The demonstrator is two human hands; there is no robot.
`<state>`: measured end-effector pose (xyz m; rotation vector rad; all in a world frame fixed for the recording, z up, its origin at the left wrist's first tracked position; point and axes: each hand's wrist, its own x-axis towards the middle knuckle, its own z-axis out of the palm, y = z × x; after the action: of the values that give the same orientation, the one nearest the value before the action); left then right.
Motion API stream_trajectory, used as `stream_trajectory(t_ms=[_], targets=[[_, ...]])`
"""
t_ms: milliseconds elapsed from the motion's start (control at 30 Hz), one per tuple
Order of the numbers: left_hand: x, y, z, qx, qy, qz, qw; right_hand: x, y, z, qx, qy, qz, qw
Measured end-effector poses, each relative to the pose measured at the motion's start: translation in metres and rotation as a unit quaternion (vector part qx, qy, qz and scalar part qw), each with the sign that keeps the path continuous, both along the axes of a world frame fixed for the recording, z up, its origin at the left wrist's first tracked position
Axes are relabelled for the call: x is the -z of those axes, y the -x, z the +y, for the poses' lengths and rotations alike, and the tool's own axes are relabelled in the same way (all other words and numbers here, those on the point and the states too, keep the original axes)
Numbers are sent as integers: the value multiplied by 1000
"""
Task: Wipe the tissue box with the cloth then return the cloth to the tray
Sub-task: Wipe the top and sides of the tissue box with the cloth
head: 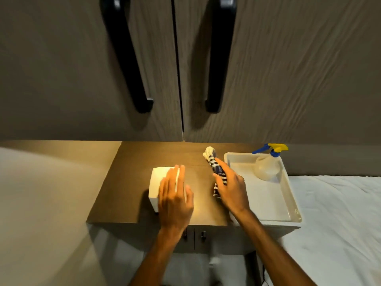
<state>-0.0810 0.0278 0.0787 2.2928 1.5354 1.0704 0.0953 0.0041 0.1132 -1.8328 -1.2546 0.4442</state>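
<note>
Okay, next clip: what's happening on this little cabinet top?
A person stands at a small brown wooden cabinet top. Their left hand lies flat on a white cube-shaped tissue box, steadying it. Their right hand grips a bunched blue-and-white checked cloth, held between the box and a shallow white plastic tray; the cloth is not touching the box. A clear spray bottle with a blue-and-yellow trigger head stands in the tray's far corner. Wiping looks about to start or just finished; one frame cannot tell.
</note>
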Motion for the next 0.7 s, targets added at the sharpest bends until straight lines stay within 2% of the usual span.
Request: stream_trajectory(t_ms=[133,267,367,433,533,700], targets=[[11,61,56,-54,62,74,994,-5,63,7,-54,-11,-10,998],[43,91,91,31,120,158,980,12,115,11,-115,12,-74,991],[51,98,98,69,145,151,975,32,143,12,-111,34,-177,977],[52,97,96,71,145,155,975,35,153,13,-99,29,-215,971],[54,98,95,73,134,174,973,32,157,26,-104,31,-226,968],[53,96,96,58,123,198,971,25,152,36,-63,73,-159,983]])
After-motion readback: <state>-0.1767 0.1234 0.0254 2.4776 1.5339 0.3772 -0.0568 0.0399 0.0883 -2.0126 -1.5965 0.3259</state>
